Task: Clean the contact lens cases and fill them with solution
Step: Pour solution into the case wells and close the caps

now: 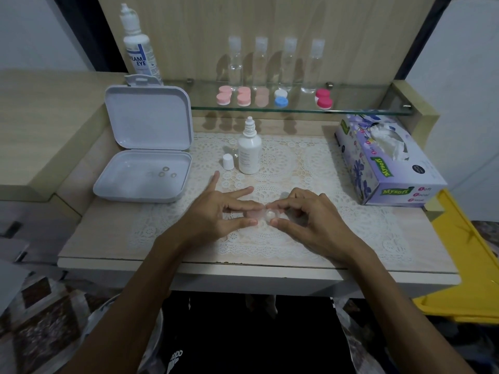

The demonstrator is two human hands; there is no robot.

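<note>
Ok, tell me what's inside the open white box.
The open white box holds three small ring-shaped pieces in its tray, probably lenses. Any liquid cannot be told.

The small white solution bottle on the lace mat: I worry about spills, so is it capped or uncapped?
Uncapped. The small white solution bottle stands upright with its dropper tip bare, and its white cap stands beside it.
</note>
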